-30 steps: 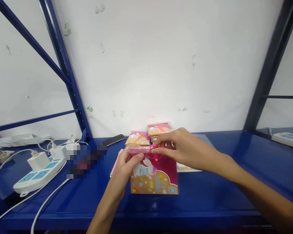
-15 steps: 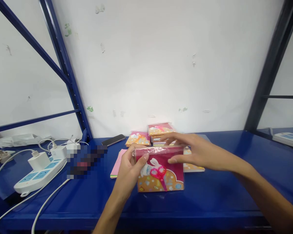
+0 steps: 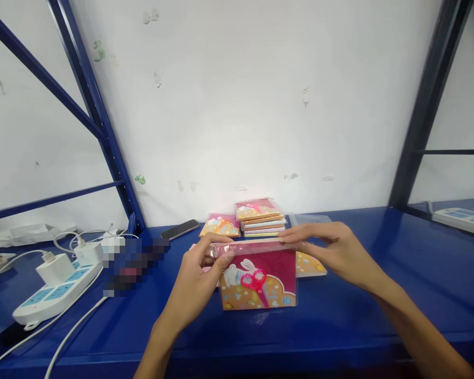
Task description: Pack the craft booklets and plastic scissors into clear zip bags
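Note:
A clear plastic packet [image 3: 278, 271] stands upright on the blue table in front of me. Inside are a dark red and orange card with a white rabbit and a pair of pink scissors [image 3: 256, 281]. My left hand [image 3: 195, 276] grips its upper left corner, thumb in front and fingers behind. At the top right, my right hand [image 3: 335, 255] pinches the folded plastic flap [image 3: 256, 246] along the upper edge. Behind the packet lies another card with an orange dotted pattern [image 3: 310, 265], partly hidden.
At the back stand a stack of similar packets [image 3: 263, 223] and another packet [image 3: 221, 225]. A phone [image 3: 180, 229] lies left of them. A power strip [image 3: 55, 289] with chargers and white cables occupies the left side. A clear sleeve [image 3: 312, 218] lies behind my right hand.
My right hand has come down from above the packet onto its top right edge and closed there. The flap at the top now lies folded over. My left hand keeps its grip.

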Demonstrator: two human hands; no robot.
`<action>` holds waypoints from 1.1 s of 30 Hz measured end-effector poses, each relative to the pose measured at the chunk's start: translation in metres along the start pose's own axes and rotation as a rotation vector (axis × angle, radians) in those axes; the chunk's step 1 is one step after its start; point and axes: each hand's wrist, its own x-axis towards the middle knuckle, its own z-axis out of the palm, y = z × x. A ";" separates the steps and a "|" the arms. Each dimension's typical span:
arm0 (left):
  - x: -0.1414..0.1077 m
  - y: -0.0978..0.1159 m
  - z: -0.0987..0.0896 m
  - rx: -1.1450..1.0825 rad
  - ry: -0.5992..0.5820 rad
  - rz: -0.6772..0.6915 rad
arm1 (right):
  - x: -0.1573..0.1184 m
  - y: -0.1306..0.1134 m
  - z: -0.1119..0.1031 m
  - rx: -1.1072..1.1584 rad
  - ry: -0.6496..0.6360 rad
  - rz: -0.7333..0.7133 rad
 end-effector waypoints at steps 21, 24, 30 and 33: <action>-0.001 0.001 -0.005 0.073 -0.039 0.017 | -0.003 0.006 -0.006 0.174 0.008 0.060; -0.001 0.000 -0.005 0.063 -0.043 0.018 | -0.002 0.006 -0.007 0.176 0.002 0.046; 0.000 0.000 -0.003 0.047 -0.044 0.024 | -0.002 0.003 -0.007 0.135 -0.022 0.048; 0.001 -0.003 -0.003 0.071 -0.020 0.061 | -0.002 0.004 -0.007 0.095 -0.037 0.034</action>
